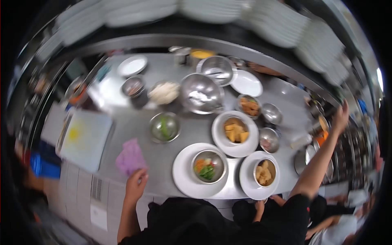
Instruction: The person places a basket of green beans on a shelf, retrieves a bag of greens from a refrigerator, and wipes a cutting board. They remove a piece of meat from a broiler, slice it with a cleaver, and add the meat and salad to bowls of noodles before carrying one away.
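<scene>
My left hand (pixel 136 183) is at the table's front edge, its loosely curled fingers by the lower edge of a purple cloth (pixel 130 157). Blur hides whether they grip it. My right arm stretches far to the right, and my right hand (pixel 340 118) is raised near the shelf's end, its fingers smeared. Between my arms stand a large white plate (pixel 181 173) under a metal bowl of chopped vegetables (pixel 206 169), a plate (pixel 218 136) under a bowl of yellow chunks (pixel 236 131), and a plate (pixel 247 179) under a bowl of pale brown pieces (pixel 264 173).
A white cutting board (pixel 87 139) with a yellow stain lies left. Metal bowls (pixel 202 93), a green-filled bowl (pixel 165 127) and white plates (pixel 132 66) stand farther back. Stacked plates (pixel 212 10) fill the shelf above. Another person's hand (pixel 260 207) shows at the front edge, with people lower right.
</scene>
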The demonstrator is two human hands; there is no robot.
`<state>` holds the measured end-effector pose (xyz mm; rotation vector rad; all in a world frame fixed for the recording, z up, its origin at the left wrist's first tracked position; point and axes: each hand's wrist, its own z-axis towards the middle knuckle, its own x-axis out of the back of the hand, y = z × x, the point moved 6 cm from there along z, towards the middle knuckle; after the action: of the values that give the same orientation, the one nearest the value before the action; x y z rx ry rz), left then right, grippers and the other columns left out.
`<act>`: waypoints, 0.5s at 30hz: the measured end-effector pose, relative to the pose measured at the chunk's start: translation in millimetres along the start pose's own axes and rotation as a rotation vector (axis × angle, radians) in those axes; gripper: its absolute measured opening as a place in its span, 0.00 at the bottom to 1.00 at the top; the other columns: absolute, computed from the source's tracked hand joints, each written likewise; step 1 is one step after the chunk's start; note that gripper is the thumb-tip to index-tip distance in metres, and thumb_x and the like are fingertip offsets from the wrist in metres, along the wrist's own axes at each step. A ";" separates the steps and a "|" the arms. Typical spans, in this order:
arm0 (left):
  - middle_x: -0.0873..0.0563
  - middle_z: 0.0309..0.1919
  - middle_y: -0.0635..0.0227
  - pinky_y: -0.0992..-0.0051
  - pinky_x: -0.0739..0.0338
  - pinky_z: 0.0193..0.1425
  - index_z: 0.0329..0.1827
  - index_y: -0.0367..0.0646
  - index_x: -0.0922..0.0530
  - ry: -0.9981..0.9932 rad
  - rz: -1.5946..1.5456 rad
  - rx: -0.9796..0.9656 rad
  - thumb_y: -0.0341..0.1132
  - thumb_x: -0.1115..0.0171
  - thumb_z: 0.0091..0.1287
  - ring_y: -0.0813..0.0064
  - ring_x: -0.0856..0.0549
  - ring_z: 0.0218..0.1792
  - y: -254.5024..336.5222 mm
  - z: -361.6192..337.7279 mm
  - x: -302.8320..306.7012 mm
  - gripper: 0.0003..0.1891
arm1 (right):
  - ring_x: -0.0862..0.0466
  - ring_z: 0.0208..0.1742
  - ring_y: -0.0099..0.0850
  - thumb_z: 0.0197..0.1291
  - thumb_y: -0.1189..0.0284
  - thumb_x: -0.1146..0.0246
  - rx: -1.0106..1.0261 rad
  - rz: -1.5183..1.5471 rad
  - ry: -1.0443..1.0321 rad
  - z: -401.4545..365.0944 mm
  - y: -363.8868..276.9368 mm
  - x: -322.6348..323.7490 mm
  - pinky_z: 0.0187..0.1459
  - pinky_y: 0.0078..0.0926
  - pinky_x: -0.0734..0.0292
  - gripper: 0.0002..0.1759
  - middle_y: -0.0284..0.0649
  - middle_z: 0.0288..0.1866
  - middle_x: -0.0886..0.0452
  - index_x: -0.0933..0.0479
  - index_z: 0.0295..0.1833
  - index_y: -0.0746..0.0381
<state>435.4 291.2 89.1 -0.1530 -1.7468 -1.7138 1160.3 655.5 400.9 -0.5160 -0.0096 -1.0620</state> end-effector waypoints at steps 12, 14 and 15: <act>0.17 0.32 0.65 0.77 0.23 0.38 0.52 0.41 0.22 0.178 -0.287 0.364 0.25 0.45 0.65 0.77 0.17 0.31 -174.1 -179.0 109.6 0.13 | 0.21 0.52 0.37 0.63 0.67 0.41 0.082 0.779 -1.262 -512.1 -545.9 -147.8 0.49 0.31 0.24 0.17 0.49 0.54 0.23 0.25 0.54 0.65; 0.19 0.29 0.67 0.78 0.23 0.36 0.51 0.43 0.22 0.236 -0.338 0.406 0.26 0.45 0.65 0.79 0.18 0.29 -198.8 -215.0 144.9 0.12 | 0.27 0.61 0.45 0.57 0.63 0.38 0.248 0.451 -0.971 -575.3 -587.5 -196.7 0.60 0.37 0.30 0.23 0.52 0.59 0.27 0.25 0.57 0.62; 0.19 0.29 0.68 0.78 0.23 0.35 0.51 0.42 0.22 0.254 -0.345 0.476 0.28 0.45 0.65 0.79 0.18 0.29 -220.0 -235.3 161.8 0.12 | 0.27 0.61 0.45 0.57 0.63 0.38 0.276 0.474 -0.978 -611.8 -603.0 -215.3 0.60 0.37 0.30 0.23 0.52 0.59 0.27 0.25 0.57 0.62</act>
<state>285.0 -13.0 -32.5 0.5796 -2.0061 -1.4075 405.6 354.8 48.4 -0.6975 -0.8432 -0.2618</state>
